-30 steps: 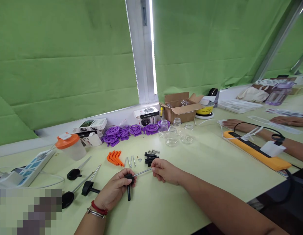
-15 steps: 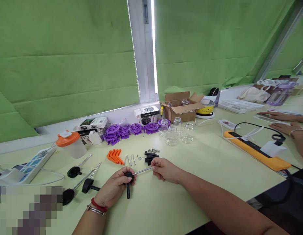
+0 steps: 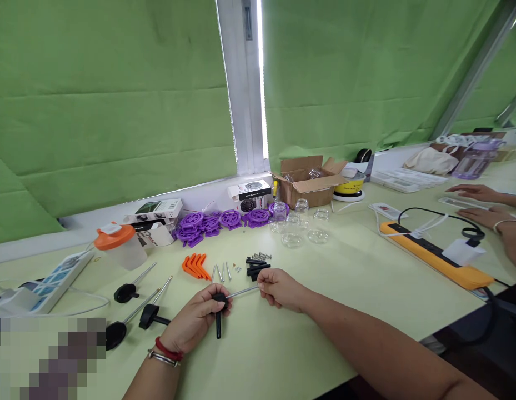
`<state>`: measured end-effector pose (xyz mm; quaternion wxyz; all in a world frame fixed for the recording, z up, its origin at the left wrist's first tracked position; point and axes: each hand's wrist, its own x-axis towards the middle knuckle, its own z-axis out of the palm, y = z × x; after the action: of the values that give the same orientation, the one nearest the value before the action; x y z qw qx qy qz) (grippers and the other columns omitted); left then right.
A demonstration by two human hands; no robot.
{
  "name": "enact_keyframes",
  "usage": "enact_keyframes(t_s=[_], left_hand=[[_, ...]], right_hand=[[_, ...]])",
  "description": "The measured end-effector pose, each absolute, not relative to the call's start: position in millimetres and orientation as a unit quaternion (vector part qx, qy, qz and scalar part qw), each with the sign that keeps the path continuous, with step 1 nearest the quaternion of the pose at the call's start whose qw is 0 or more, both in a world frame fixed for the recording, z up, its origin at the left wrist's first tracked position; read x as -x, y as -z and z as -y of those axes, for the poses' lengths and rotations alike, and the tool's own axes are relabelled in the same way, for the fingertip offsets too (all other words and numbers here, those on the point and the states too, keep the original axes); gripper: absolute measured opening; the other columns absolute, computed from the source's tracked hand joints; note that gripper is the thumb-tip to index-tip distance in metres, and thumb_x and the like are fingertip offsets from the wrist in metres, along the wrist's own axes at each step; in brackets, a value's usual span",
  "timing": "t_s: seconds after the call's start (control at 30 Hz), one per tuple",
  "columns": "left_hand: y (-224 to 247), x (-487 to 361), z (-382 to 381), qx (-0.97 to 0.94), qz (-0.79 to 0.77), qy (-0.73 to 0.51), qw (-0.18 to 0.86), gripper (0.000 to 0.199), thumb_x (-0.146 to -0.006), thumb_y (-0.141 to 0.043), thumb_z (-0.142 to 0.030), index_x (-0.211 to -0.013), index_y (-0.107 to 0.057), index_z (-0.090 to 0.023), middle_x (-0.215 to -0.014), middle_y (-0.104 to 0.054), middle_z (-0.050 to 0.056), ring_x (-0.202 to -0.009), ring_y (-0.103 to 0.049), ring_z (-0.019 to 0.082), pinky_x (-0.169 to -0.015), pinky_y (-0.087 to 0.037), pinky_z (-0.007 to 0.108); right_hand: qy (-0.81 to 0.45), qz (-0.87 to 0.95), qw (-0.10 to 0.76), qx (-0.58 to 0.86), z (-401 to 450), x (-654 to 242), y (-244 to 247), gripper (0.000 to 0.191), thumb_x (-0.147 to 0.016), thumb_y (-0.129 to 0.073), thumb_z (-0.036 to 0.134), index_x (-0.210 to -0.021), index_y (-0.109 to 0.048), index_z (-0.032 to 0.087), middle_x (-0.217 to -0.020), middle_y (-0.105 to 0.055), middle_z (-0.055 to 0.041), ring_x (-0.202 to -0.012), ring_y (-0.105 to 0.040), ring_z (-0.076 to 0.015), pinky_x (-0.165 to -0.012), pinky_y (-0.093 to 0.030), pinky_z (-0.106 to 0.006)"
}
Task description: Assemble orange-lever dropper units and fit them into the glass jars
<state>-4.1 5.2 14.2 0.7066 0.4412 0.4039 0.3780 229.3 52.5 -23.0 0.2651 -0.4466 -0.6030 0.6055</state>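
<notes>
Little has shifted since the earlier frame: your left hand (image 3: pixel 195 322) still clamps the black T-shaped plastic handle (image 3: pixel 218 316) at lower centre, your right hand (image 3: pixel 280 289) pinching its thin metal rod (image 3: pixel 242 292). You seem mid-joining; next needs steady twisting.
</notes>
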Motion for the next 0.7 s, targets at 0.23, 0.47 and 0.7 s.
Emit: enact_keyframes(t_s=[0.23,0.47,0.7], left_hand=[[-18.0,1.9,-4.1,-0.475,-0.416,-0.366,0.684,0.014,-0.071,-0.060,-0.014,-0.085,-0.059,-0.018,-0.078,-0.059,0.002,-0.074,-0.054,0.015,-0.074,-0.039,0.027],[-16.1,4.2,-4.2,-0.511,-0.417,-0.348,0.666,0.015,-0.073,-0.059,-0.017,-0.088,-0.058,-0.019,-0.081,-0.058,0.002,-0.078,-0.053,0.016,-0.077,-0.037,0.029],[-14.8,8.6,-3.7,-0.564,-0.422,-0.317,0.634,0.016,-0.078,-0.055,-0.017,-0.093,-0.057,-0.020,-0.086,-0.057,0.002,-0.082,-0.050,0.016,-0.079,-0.035,0.029]], right_hand=[[-0.608,0.603,0.262,0.445,-54.3,-229.8,26.6,0.007,-0.079,-0.050,0.024,-0.076,-0.047,0.019,-0.062,-0.051,0.0042,-0.043,-0.044,-0.0050,-0.038,-0.032,-0.015],[-0.611,0.597,0.261,0.449,-55.3,-230.1,28.2,0.007,-0.078,-0.051,0.024,-0.076,-0.047,0.018,-0.062,-0.052,0.0041,-0.043,-0.045,-0.0049,-0.038,-0.033,-0.015],[-0.617,0.598,0.255,0.443,-55.9,-231.6,27.0,0.007,-0.080,-0.050,0.023,-0.075,-0.048,0.018,-0.058,-0.052,0.0041,-0.041,-0.044,-0.0059,-0.037,-0.033,-0.016]])
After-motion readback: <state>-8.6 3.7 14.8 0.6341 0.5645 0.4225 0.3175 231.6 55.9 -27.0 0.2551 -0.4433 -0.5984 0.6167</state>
